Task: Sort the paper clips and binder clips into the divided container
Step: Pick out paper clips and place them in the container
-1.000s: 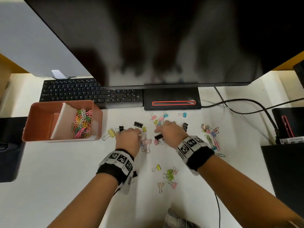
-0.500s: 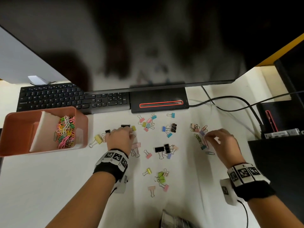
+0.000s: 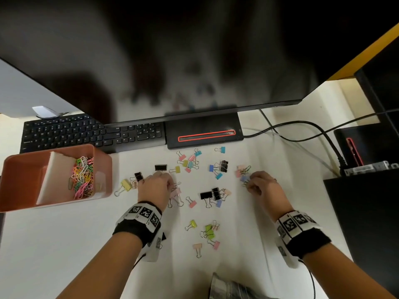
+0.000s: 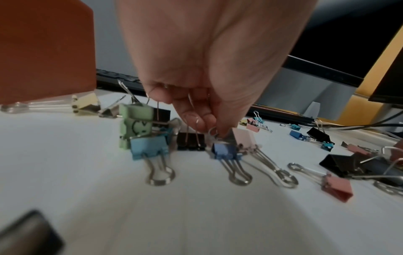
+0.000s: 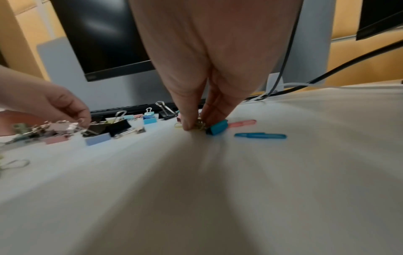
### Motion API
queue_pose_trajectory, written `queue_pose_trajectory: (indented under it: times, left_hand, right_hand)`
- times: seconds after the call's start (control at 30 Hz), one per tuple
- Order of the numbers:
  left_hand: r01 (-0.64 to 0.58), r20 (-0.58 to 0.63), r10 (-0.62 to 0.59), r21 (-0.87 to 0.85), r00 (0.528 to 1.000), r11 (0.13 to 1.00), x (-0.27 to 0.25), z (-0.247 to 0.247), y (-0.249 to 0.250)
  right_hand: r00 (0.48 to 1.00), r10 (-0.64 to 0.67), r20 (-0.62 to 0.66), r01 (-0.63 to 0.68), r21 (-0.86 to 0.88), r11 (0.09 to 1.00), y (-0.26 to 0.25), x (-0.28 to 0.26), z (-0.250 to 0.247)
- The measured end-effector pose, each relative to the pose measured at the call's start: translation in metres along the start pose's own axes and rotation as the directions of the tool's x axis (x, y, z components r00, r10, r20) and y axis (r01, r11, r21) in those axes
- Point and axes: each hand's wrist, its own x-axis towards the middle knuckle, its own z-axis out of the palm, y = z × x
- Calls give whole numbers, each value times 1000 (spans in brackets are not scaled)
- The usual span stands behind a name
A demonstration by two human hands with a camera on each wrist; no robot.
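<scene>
A pink divided container (image 3: pixel 23 169) stands at the left, with a white divider and coloured paper clips (image 3: pixel 83 178) in its right compartment. Binder clips (image 3: pixel 212 196) of many colours lie scattered on the white desk. My left hand (image 3: pixel 156 186) is low among them; its fingertips (image 4: pixel 209 123) pinch wire handles, with a dark blue binder clip (image 4: pixel 224 151) and a black one under them on the desk. My right hand (image 3: pixel 259 184) pinches the wire of a small blue binder clip (image 5: pixel 218 129) lying on the desk. A blue paper clip (image 5: pixel 259 135) and a pink one lie just right of it.
A black keyboard (image 3: pixel 86 132) and a monitor stand base (image 3: pixel 204 130) run along behind the clips, under a large monitor. Cables (image 3: pixel 302 130) cross the desk at the back right. Black equipment (image 3: pixel 364 212) borders the right edge.
My right hand has moved from the middle of the pile out to the right cluster and closed on a clip there. The left hand has stayed put among the left clips.
</scene>
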Motion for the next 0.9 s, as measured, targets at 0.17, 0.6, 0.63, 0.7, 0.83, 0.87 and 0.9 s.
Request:
queue_pose_trajectory:
  times: [0.17,0.6,0.63,0.7,0.83,0.87,0.9]
  left_hand:
    - [-81,45,84,-50,995,995,6,1,-2]
    - [-76,134,83,-59,987,995,13,-9,3]
    - [-64,141,74,-72,987,995,13,-10,2]
    - [-50,103,63,-128,993,990,11,-19,0]
    - [6,-84,-42,-395,996,918,-10,-59,-19]
    - [5,-126,-63,-416,990,909,-18,-71,-27]
    - [10,-155,-85,-429,984,903,-26,-81,-37]
  right_hand:
    - [999,7,54,-10,45,999,-3,-1,3]
    - [942,163,294,-125,-144,982,-26,14,0]
    - [947,157,281,-128,-120,985,-28,13,-1]
    - [972,127,199,-119,-50,992,-31,9,-5]
    - [998,55,-8,-54,80,995,-52,1,-20]
    - [999,36,-27,-33,100,994,-60,2,-22]
    - [999,15,-32,-11,109,994,-69,3,-23]
